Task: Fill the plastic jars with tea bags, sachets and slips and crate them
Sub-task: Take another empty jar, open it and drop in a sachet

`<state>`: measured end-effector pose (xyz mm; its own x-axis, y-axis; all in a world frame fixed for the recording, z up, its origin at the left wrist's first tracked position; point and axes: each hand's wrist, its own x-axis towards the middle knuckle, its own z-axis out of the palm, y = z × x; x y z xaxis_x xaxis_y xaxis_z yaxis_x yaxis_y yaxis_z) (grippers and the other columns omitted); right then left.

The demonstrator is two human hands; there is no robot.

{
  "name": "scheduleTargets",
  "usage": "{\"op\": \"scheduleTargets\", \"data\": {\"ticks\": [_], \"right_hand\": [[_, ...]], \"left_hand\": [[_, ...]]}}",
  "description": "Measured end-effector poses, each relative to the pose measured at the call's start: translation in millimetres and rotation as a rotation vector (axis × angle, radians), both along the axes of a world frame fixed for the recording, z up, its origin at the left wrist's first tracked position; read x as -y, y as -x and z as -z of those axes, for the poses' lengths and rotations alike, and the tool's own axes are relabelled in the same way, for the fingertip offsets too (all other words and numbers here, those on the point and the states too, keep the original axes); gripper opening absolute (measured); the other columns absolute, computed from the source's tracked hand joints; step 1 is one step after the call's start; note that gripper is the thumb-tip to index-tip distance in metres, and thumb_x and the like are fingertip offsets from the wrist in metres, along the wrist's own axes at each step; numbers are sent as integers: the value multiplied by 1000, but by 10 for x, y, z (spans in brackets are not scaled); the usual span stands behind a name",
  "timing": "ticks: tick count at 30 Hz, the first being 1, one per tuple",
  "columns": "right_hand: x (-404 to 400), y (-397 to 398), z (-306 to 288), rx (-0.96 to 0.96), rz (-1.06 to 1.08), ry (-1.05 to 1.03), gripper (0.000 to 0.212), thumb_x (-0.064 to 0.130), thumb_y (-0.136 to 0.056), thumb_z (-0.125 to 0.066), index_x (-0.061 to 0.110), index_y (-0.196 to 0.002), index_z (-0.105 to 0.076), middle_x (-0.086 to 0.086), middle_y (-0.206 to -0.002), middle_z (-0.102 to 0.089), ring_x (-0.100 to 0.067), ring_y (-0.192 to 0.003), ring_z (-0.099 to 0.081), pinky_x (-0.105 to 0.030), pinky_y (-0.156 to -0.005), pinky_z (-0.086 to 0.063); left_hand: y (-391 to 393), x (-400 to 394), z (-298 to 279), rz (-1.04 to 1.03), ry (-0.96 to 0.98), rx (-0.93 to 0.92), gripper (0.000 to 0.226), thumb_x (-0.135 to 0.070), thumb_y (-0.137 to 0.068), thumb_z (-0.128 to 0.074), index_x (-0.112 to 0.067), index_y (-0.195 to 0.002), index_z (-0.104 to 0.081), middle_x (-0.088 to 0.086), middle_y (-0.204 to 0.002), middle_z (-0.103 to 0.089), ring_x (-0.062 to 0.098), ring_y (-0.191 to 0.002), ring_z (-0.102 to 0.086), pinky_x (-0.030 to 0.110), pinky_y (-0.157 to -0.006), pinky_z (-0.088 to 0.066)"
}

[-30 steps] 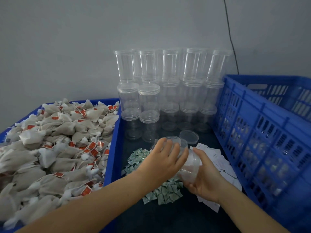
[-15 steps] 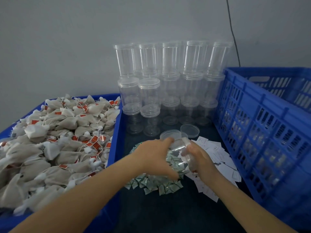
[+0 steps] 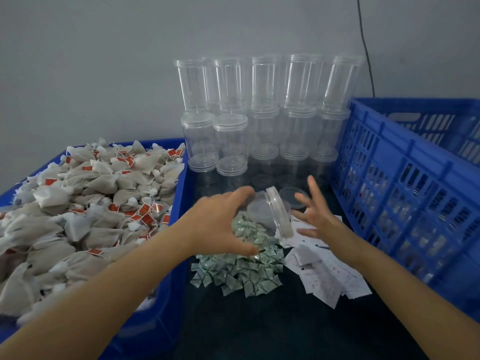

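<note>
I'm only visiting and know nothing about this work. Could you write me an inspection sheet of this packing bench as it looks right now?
Surface: dark tabletop.
Job's things: tea bags heaped in a blue bin; green sachets; paper slips; stacked clear jars; blue crate.
Clutter: loose lid.
Hands: left hand holds a tilted jar; right hand open beside it.
Cables: black cable on the wall.
Surroundings: grey wall.

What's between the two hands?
In the head view, a clear plastic jar, tipped on its side, lies between the left hand, which grips it, and the open right hand.
</note>
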<state>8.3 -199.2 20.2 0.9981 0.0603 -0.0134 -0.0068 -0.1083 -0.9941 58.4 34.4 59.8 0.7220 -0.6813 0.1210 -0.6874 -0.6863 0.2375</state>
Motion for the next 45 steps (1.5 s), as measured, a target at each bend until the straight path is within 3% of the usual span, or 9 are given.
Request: {"op": "scheduleTargets", "data": {"ticks": [6, 10, 13, 17, 22, 27, 30, 35, 45], "right_hand": [[-60, 35, 146, -606, -75, -494, 113, 85, -61, -48, 16, -149, -43, -31, -134, -58, -49, -105, -68, -47, -72, -63], [-242, 95, 181, -687, -249, -695, 98, 86, -78, -38, 15, -143, -55, -26, -142, -53, -49, -109, -61, -53, -116, -32], [-337, 97, 200, -688, -202, -698, 86, 75, -91, -44, 12, -149, -48, -18, -127, -61, -35, -93, -65, -40, -117, -27], [-395, 32, 202, -495, -29, -498, 78, 70, -83, -47, 15, -137, -58, -22, -113, -68, -31, -83, -68, -35, -67, -56], [-412, 49, 101, -29, 127, -85, 52, 69, -81, -57, 43, -126, -51, 1, -126, -63, -18, -101, -68, -43, -82, -60], [-100, 16, -44, 319, 131, 266, 48, 66, -72, -54, 80, -113, -34, 21, -123, -48, 7, -104, -57, -18, -80, -45], [116, -113, -64, 350, 264, 89, 51, 55, -74, -78, 58, -110, -42, 9, -118, -48, 14, -87, -62, -19, -77, -50], [386, -491, 37, 316, 604, -66, 57, 51, -70, -72, 27, -109, -38, 7, -108, -54, 0, -88, -58, -17, -77, -44], [559, -1456, 640, 18, 714, 271, 83, 43, -67, -91, 10, -129, -47, -7, -133, -47, -22, -113, -49, -33, -88, -41]], "left_hand": [[9, 11, 192, 228, -134, 1128, 46, -26, -86, -61, -26, -127, -40, 8, -126, -62, 27, -114, -59, 42, -95, -40], [-18, 10, 323, 401, -67, 1416, 41, -23, -91, -61, -32, -124, -38, 1, -129, -53, 20, -119, -51, 39, -98, -35], [-29, -29, 360, 408, -59, 1451, 42, -23, -91, -61, -34, -124, -38, -1, -129, -50, 19, -120, -51, 37, -97, -34], [-21, -68, 358, 326, -124, 1279, 54, -13, -83, -58, -31, -130, -39, 5, -132, -56, 25, -121, -53, 41, -98, -33], [-15, -13, 291, 153, -103, 860, 74, -31, -64, -75, -26, -131, -43, 6, -131, -57, 27, -118, -55, 42, -95, -36], [-85, -131, 286, -7, 195, 12, 102, -56, -63, -76, -32, -146, -21, -9, -139, -45, 6, -122, -44, 26, -102, -37], [-116, -146, 304, -40, 417, -195, 100, -52, -58, -82, -41, -136, -20, -15, -136, -46, -1, -120, -46, 23, -102, -37], [-151, -53, 364, -120, 660, -418, 107, -56, -51, -85, -38, -132, -18, -9, -138, -44, 6, -125, -48, 36, -108, -39], [-260, -42, 452, -261, 646, -446, 106, -66, -41, -80, -52, -130, -24, -13, -129, -38, 10, -129, -32, 37, -109, -34]]}}
